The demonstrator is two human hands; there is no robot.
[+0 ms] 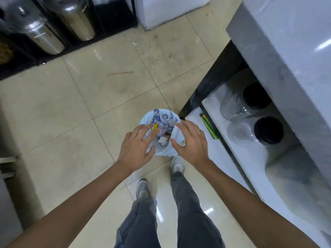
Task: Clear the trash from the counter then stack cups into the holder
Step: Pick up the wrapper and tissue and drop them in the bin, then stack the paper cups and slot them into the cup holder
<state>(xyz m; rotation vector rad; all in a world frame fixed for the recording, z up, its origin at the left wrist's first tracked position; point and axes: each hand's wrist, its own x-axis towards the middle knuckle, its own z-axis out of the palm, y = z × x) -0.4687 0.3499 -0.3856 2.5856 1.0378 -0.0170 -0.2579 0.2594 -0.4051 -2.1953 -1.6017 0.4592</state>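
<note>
A small trash bin (162,115) lined with a white bag printed in blue stands on the floor just ahead of my feet. Inside it lie a yellow wrapper (155,126), a crumpled white paper (162,140) and a small reddish scrap. My left hand (137,145) hovers over the bin's left rim with fingers spread, its fingertips beside the yellow wrapper. Over the right rim, my right hand (190,140) is also spread and holds nothing. No cups or cup holder are in view.
A grey stone counter (286,51) rises at the right; its white lower shelf (238,158) holds two clear jars with black lids (268,130) and green-yellow sticks (209,126). Steel canisters (44,36) stand on a black rack at the far left. Beige tiled floor (107,90) lies between.
</note>
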